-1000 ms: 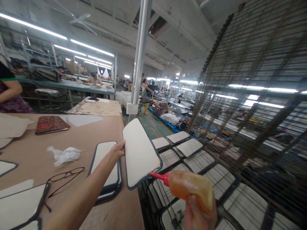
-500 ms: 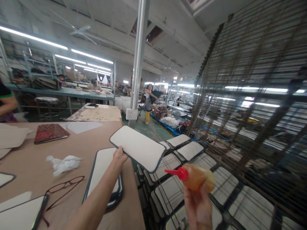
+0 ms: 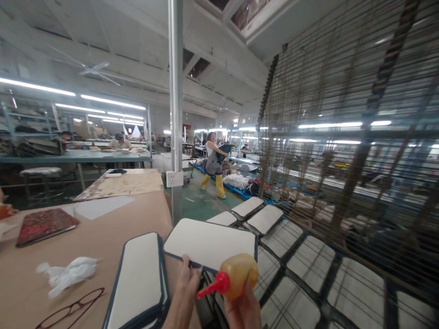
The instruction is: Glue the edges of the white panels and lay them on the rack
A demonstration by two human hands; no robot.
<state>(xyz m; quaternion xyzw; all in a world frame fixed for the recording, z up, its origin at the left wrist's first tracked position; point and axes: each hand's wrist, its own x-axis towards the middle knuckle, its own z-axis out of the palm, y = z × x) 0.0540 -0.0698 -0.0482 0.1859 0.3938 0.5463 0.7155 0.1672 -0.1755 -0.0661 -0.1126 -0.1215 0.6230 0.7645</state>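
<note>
1. My left hand [image 3: 184, 289] is clamped on the near edge of a dark-edged white panel [image 3: 209, 240], thumb on its face; my other left fingers are hidden beneath.
2. That panel hangs in the air by the corner of the brown-topped table [image 3: 146, 212].
3. My right-hand [image 3: 243, 307] fingers wrap a squeeze bottle [image 3: 238, 274], its red nozzle [image 3: 210, 290] pointing down toward my left wrist. I cannot tell whether the bottle touches the panel.
4. Left of my hands lie a panel stack [image 3: 137, 274], crumpled white wrapping [image 3: 72, 275] and eyeglasses [image 3: 70, 308].
5. To my right, more white panels [image 3: 310, 257] lie among wires.
</note>
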